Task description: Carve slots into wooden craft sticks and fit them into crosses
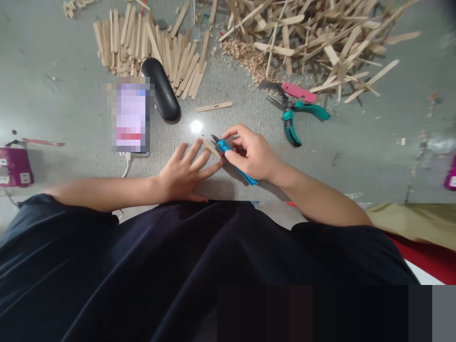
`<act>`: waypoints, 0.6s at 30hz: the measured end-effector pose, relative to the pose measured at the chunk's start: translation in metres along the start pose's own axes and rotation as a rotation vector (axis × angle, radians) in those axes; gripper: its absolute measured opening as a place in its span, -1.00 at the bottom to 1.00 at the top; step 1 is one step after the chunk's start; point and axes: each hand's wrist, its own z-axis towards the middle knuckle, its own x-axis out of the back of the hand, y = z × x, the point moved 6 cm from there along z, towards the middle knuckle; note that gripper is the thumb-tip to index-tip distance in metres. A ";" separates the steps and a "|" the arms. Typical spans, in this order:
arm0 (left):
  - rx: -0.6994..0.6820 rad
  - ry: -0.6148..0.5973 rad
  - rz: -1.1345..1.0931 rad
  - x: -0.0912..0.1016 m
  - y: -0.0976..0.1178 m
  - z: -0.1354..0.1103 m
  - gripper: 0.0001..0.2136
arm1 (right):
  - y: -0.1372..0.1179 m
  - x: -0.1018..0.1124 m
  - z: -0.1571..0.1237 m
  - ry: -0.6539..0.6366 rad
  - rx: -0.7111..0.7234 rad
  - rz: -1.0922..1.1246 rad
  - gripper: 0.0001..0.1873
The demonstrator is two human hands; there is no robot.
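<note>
My right hand is closed round a blue utility knife, its blade tip pointing left toward a short wooden stick piece lying on the grey table. My left hand lies flat with fingers spread, its fingertips pressing beside and on that stick piece. The knife's tail pokes out below my right palm.
A single notched stick lies beyond the hands. Further back lie a stack of flat sticks, a tangled heap of sticks with shavings, a black case, a phone, teal pliers and a pink cutter.
</note>
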 end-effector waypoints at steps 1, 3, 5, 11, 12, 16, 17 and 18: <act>-0.004 0.001 -0.017 -0.001 -0.002 0.000 0.15 | -0.001 -0.001 -0.001 -0.015 -0.012 0.010 -0.67; -0.010 0.003 -0.049 -0.001 -0.003 0.000 0.12 | 0.000 -0.003 -0.002 -0.030 -0.033 0.047 -0.66; -0.014 0.004 -0.067 -0.001 -0.004 -0.001 0.11 | 0.005 -0.003 -0.001 -0.014 -0.049 0.146 -0.62; -0.041 0.002 -0.020 0.001 -0.001 -0.002 0.11 | 0.020 0.005 0.010 0.150 0.004 0.384 -0.51; -0.039 -0.002 -0.013 0.001 -0.001 -0.002 0.11 | 0.020 0.007 0.011 0.162 0.026 0.379 -0.51; -0.034 -0.012 0.007 0.002 0.000 0.000 0.11 | 0.023 0.014 0.015 0.121 -0.025 0.473 -0.58; -0.029 -0.010 0.003 0.002 0.001 0.000 0.11 | 0.024 0.017 0.016 0.096 -0.049 0.514 -0.57; -0.025 -0.003 -0.006 0.002 0.001 0.000 0.11 | 0.025 0.019 0.017 0.065 -0.070 0.551 -0.52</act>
